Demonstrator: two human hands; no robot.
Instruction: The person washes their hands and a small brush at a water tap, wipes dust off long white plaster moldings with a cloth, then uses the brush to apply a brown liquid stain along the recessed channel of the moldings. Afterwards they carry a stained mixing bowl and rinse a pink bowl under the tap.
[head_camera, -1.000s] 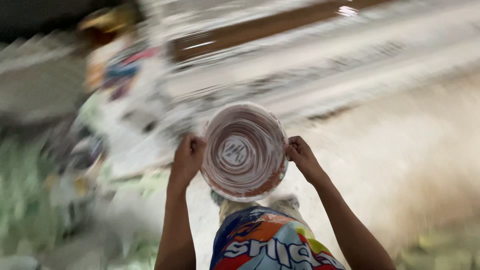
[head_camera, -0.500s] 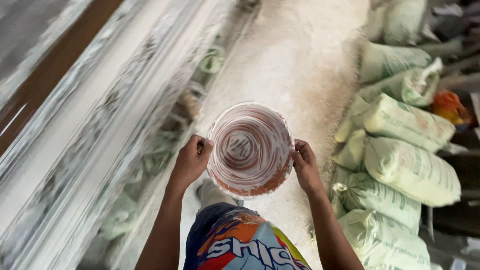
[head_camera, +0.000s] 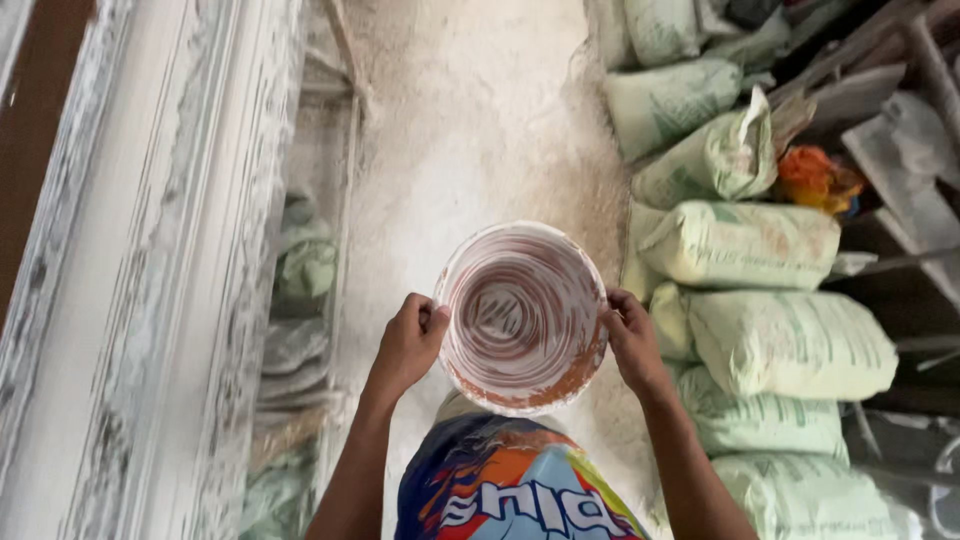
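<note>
A: What do the hands have?

B: Both are on one round bucket (head_camera: 520, 318), reddish-brown inside and smeared with white streaks that ring its wall. It is held out in front of the body, mouth up towards the camera, above a pale, dusty floor (head_camera: 470, 130).

A: How does the left hand sit?

B: The left hand (head_camera: 408, 342) is curled at the bucket's left rim, fingers bent in tight and the thumb pressed against the edge. It is a narrow, closed grasp on the rim.

A: And the right hand?

B: The right hand (head_camera: 632, 340) clasps the right rim in the same way, fingers folded over the edge and the palm against the outer wall. The bucket hangs between the two hands, with nothing under it but the floor below.

A: What lies around?

B: To the right, a row of filled pale green sacks (head_camera: 790, 340) is stacked from near to far, with an orange bundle (head_camera: 812, 176) beside the far ones. To the left runs a long, white-crusted moulded beam (head_camera: 170, 260). Near the bottom edge shows the person's colourful shirt (head_camera: 510, 490).
</note>
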